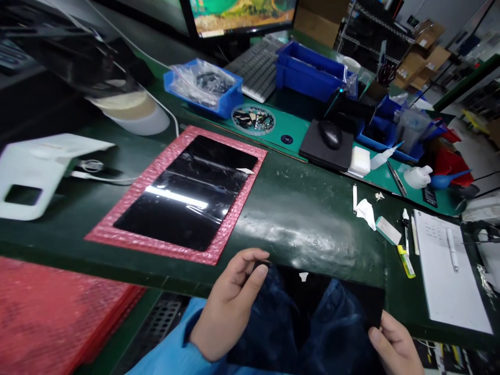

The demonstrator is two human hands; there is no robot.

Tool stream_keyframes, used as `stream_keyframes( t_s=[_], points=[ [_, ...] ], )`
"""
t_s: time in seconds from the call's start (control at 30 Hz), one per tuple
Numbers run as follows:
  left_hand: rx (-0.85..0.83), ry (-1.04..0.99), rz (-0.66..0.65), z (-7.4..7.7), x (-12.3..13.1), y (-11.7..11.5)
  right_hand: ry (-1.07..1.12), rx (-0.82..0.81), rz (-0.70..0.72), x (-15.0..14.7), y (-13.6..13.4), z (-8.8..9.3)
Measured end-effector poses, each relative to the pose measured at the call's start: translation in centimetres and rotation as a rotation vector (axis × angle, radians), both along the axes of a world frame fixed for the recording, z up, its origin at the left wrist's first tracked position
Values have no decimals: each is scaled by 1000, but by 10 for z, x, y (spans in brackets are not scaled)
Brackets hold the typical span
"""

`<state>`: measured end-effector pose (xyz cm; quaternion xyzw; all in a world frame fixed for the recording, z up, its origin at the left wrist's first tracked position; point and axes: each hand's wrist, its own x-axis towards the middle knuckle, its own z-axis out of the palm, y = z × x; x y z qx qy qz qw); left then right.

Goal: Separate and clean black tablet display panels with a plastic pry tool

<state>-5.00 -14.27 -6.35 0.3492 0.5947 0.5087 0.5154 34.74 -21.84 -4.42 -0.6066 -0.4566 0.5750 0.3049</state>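
Between my hands is a dark glossy screen panel, tilted at the bench's front edge, with blue clothing mirrored in it. A small white paper piece sits near its far edge. My left hand pinches the panel's far left corner between thumb and fingers. At the right edge, my right hand grips it, partly cut off by the frame. Beyond my left hand, another black screen panel lies flat on pink bubble wrap, with a white scrap at its upper right.
Blue bins, a keyboard and a mouse line the back of the green bench. To the right lie a notepad with a pen, an eraser-like block and white scraps. A white stand is at left.
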Motion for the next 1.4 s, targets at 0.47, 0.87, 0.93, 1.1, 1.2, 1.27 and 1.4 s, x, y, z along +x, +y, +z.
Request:
stream_keyframes(
  t_s=[0.47, 0.87, 0.93, 1.1, 1.2, 1.27, 1.4],
  points=[
    [-2, 71, 12, 7, 1, 3, 45, -47, -28, -7, 3, 9],
    [114, 97, -15, -2, -3, -7, 52, -31, -73, -14, 6, 10],
    [110, 96, -33, -1, -4, -8, 51, -25, -75, -13, 6, 9],
    [98, 94, -57, 1, -6, -9, 45, -24, -71, -14, 7, 7],
    [83, 90, -71, 1, -7, -9, 38, -26, -69, -15, 7, 9],
    [73, 87, -76, 1, -7, -9, 35, -24, -67, -16, 8, 11],
    [79, 78, -83, 0, -8, -10, 25, -29, -65, -15, 9, 11]
  ],
)
